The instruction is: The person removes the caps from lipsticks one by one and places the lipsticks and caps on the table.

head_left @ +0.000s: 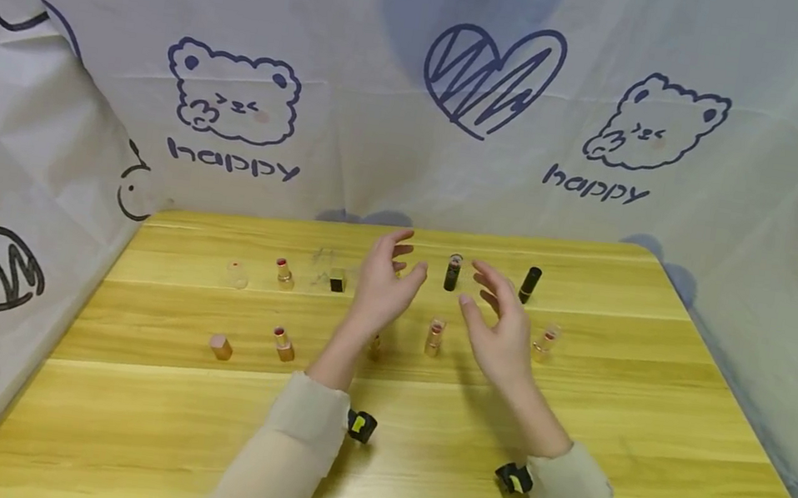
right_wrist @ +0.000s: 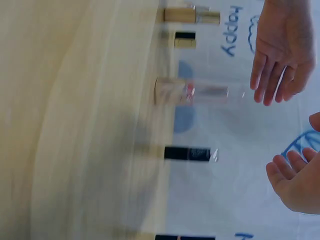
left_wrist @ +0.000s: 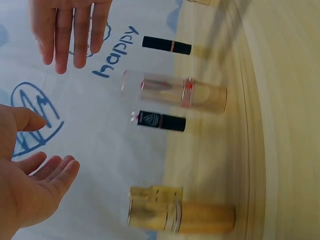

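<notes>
My left hand [head_left: 385, 281] hovers above the table with fingers relaxed and nothing in its grasp. My right hand [head_left: 499, 330] is likewise raised, its loosely bent fingers facing the left hand. Between them stand a black lipstick with a clear cap [head_left: 452, 273] and, closer to me, a gold lipstick under a clear cover [head_left: 434, 338]. Another gold tube [head_left: 376, 348] is partly hidden by the left wrist. Beyond the right hand is a slim black tube [head_left: 530, 285]. In the right wrist view, neither the left hand [right_wrist: 285, 55] nor the right hand [right_wrist: 297, 182] touches anything.
Left of the hands stand two uncapped red lipsticks, one farther back [head_left: 284, 274] and one nearer [head_left: 284, 345]. Around them are a pinkish-gold cap [head_left: 220, 347], a clear cap [head_left: 237, 275] and a black-and-gold piece [head_left: 338, 280]. A clear-capped lipstick [head_left: 545, 343] stands at right.
</notes>
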A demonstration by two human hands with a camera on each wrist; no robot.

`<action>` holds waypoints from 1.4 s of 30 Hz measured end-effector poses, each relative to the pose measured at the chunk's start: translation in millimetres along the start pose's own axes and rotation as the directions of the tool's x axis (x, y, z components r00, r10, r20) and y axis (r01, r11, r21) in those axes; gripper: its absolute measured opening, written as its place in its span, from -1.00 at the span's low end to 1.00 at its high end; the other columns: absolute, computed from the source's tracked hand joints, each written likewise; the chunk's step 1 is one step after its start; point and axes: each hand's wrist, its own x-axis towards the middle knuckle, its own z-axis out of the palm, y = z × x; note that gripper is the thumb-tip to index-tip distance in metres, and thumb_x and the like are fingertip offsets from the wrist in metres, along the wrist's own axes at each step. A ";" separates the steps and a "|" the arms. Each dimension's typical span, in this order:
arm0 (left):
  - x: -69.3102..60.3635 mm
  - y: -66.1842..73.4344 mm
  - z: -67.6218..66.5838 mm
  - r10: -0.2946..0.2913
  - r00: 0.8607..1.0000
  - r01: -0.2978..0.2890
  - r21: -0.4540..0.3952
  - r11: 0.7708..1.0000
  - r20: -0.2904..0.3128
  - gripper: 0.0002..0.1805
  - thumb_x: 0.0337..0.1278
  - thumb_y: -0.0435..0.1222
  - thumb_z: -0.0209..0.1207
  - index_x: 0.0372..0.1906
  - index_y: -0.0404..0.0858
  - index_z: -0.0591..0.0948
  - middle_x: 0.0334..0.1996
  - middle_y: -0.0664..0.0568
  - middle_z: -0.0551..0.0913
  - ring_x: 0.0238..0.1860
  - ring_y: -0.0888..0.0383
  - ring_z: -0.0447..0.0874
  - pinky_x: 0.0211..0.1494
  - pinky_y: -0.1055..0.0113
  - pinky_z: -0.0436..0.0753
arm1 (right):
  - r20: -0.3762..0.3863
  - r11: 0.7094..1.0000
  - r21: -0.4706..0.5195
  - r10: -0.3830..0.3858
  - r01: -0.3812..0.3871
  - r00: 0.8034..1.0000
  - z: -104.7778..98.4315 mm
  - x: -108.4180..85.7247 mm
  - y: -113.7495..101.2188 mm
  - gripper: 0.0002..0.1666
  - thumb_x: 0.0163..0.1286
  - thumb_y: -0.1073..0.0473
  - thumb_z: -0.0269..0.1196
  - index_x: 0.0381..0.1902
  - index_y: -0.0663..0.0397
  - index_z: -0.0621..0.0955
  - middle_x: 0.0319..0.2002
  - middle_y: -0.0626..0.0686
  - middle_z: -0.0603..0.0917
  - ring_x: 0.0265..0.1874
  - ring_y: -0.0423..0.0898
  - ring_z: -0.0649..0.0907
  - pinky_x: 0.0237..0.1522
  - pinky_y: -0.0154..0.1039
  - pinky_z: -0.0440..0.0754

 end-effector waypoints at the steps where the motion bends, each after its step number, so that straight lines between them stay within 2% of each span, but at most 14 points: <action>1: 3.0 -0.3 3.8 -0.004 1.000 0.004 -0.002 1.000 0.003 -0.38 0.42 -0.34 0.22 0.50 -0.30 0.35 0.40 -0.20 0.40 0.38 -0.14 0.46 0.42 -0.04 0.52 | -0.003 1.000 -0.005 0.006 -0.006 1.000 -2.8 1.2 3.3 -0.43 0.53 0.33 0.24 0.45 0.23 0.44 0.41 0.22 0.49 0.36 0.20 0.50 0.43 0.17 0.44; 6: 19.3 -0.4 21.1 -0.058 0.998 0.058 0.019 0.998 0.018 -0.36 0.40 -0.33 0.23 0.50 -0.32 0.35 0.43 -0.17 0.40 0.39 -0.15 0.46 0.40 0.03 0.55 | -0.005 0.997 -0.058 0.054 -0.055 0.999 -14.4 5.4 18.9 -0.41 0.54 0.33 0.23 0.47 0.24 0.41 0.42 0.27 0.45 0.37 0.25 0.48 0.43 0.21 0.42; 11: 33.2 0.0 33.8 -0.118 0.992 0.116 0.044 0.992 0.049 -0.35 0.42 -0.29 0.24 0.52 -0.29 0.35 0.45 -0.10 0.40 0.39 -0.07 0.45 0.33 0.07 0.61 | 0.022 0.983 -0.113 0.147 -0.144 0.989 -20.0 8.3 29.1 -0.39 0.56 0.25 0.22 0.50 0.22 0.38 0.46 0.22 0.44 0.39 0.23 0.47 0.43 0.16 0.44; 13: 38.4 -0.2 37.6 -0.148 0.987 0.145 0.041 0.989 0.062 -0.34 0.42 -0.28 0.26 0.52 -0.29 0.35 0.46 -0.09 0.40 0.39 -0.06 0.45 0.29 0.06 0.64 | 0.040 0.975 -0.102 0.202 -0.197 0.979 -21.0 10.4 31.5 -0.38 0.58 0.22 0.21 0.51 0.20 0.37 0.47 0.19 0.43 0.41 0.20 0.47 0.44 0.12 0.44; 18: 53.3 -0.7 45.7 -0.223 0.971 0.221 0.027 0.975 0.084 -0.35 0.38 -0.28 0.29 0.50 -0.25 0.39 0.44 -0.08 0.46 0.39 -0.05 0.48 0.24 0.07 0.67 | 0.071 0.940 -0.045 0.340 -0.338 0.938 -22.1 19.9 38.5 -0.37 0.61 0.15 0.19 0.55 0.13 0.34 0.49 0.12 0.43 0.43 0.12 0.46 0.45 0.03 0.45; 22: 62.2 -1.4 50.6 -0.254 0.961 0.251 0.035 0.967 0.110 -0.36 0.38 -0.30 0.29 0.49 -0.23 0.40 0.44 -0.07 0.46 0.39 -0.05 0.48 0.25 0.07 0.66 | 0.081 0.918 -0.005 0.396 -0.397 0.915 -20.8 28.7 45.8 -0.34 0.62 0.14 0.18 0.56 0.17 0.31 0.50 0.14 0.42 0.43 0.12 0.46 0.44 0.03 0.47; 28: 70.1 -4.6 56.7 -0.282 0.948 0.270 0.095 0.958 0.148 -0.36 0.38 -0.32 0.29 0.49 -0.28 0.39 0.45 -0.10 0.44 0.41 -0.09 0.45 0.31 0.05 0.62 | 0.079 0.893 0.028 0.446 -0.449 0.892 -18.1 36.0 53.6 -0.32 0.63 0.14 0.16 0.59 0.17 0.27 0.51 0.14 0.40 0.45 0.12 0.45 0.42 0.06 0.48; 34: 76.1 -10.5 59.9 -0.318 0.929 0.291 0.155 0.944 0.192 -0.45 0.37 -0.36 0.30 0.40 -0.34 0.48 0.35 -0.18 0.52 0.31 -0.13 0.52 0.33 0.04 0.60 | 0.072 0.873 0.061 0.480 -0.484 0.874 -13.3 42.1 57.1 -0.31 0.63 0.14 0.15 0.59 0.19 0.25 0.51 0.14 0.40 0.44 0.12 0.45 0.44 0.03 0.47; 38: 78.0 -14.7 62.2 -0.350 0.912 0.321 0.159 0.934 0.213 -0.54 0.36 -0.39 0.30 0.31 -0.35 0.55 0.25 -0.20 0.58 0.23 -0.12 0.57 0.29 0.05 0.62 | 0.067 0.859 0.093 0.499 -0.503 0.864 -10.9 45.8 60.6 -0.30 0.63 0.15 0.16 0.59 0.23 0.24 0.51 0.16 0.40 0.44 0.12 0.46 0.46 -0.02 0.45; 42: 79.0 -18.7 64.3 -0.357 0.909 0.331 0.146 0.932 0.214 -0.60 0.34 -0.44 0.29 0.23 -0.39 0.59 0.12 -0.21 0.63 0.11 -0.09 0.63 0.21 0.08 0.67 | 0.065 0.851 0.118 0.507 -0.511 0.860 -9.2 48.5 64.5 -0.28 0.62 0.17 0.15 0.60 0.25 0.21 0.51 0.18 0.39 0.44 0.14 0.46 0.46 -0.04 0.44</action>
